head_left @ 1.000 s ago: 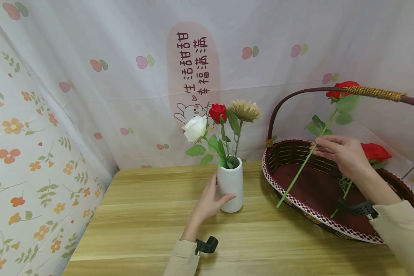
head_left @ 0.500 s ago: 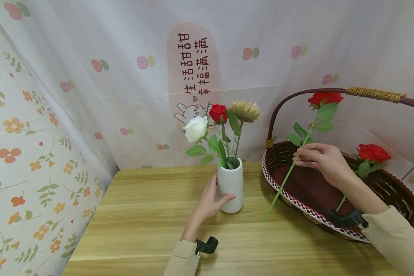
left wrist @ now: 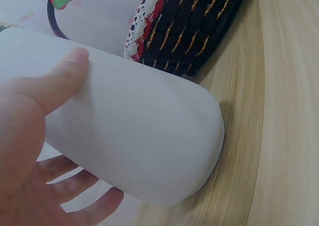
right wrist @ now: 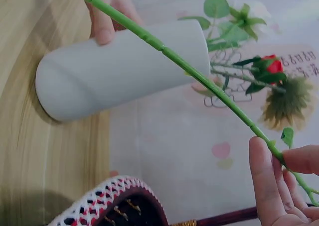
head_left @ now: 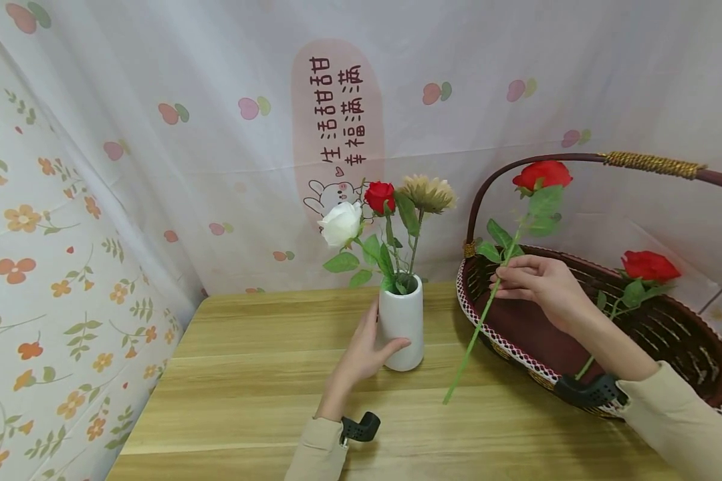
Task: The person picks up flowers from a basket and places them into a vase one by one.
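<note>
A white vase (head_left: 404, 327) stands upright on the table, holding a white rose (head_left: 341, 224), a small red rose (head_left: 380, 197) and a beige flower (head_left: 428, 194). My left hand (head_left: 361, 351) grips the vase from its left side; in the left wrist view the thumb lies across the vase wall (left wrist: 144, 121) and the other fingers go round beneath. Over the basket's left rim, my right hand (head_left: 538, 284) pinches the green stem (right wrist: 199, 76) of a red rose (head_left: 543, 175). That stem slants, its lower end pointing down-left above the table.
A dark woven basket (head_left: 541, 334) with lace trim and a tall arched handle (head_left: 652, 162) stands on the right. Another red rose (head_left: 650, 266) leans in it. Behind the wooden table (head_left: 265, 374) hangs a printed curtain (head_left: 216, 133).
My right hand has carried the red rose leftward and slightly down, from over the basket toward the vase. My left hand and the vase have stayed in place.
</note>
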Available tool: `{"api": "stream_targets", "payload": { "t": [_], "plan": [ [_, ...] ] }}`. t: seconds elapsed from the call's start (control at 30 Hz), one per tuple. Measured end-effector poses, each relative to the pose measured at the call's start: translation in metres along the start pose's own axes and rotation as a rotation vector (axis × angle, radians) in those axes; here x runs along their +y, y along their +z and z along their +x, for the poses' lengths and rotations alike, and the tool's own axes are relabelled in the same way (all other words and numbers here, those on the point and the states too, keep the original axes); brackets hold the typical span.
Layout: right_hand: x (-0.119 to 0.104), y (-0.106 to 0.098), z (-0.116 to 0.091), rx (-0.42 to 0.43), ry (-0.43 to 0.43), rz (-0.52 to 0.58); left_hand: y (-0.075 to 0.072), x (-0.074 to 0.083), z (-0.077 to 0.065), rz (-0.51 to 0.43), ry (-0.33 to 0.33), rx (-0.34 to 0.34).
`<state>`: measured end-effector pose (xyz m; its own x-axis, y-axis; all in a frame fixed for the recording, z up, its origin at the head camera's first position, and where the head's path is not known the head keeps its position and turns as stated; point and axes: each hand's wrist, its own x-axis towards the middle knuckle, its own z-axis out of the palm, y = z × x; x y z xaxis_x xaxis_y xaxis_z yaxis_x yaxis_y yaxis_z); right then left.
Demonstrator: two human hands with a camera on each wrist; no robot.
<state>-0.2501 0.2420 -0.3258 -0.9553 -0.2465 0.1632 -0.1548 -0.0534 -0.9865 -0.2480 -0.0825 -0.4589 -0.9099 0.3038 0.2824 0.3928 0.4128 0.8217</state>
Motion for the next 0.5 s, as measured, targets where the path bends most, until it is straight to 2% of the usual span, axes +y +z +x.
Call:
{"api": "stream_targets", "payload": {
  "t": [0.3,0.5],
  "plan": [
    [-0.011,0.015,0.003,-0.006,-0.025,-0.061,0.0,0.0,-0.001,-0.001,0.001,0.002],
    [-0.028,0.022,0.005,0.033,-0.057,-0.168,0.0,0.0,-0.001,-0.007,0.015,0.004]
  ]
}}
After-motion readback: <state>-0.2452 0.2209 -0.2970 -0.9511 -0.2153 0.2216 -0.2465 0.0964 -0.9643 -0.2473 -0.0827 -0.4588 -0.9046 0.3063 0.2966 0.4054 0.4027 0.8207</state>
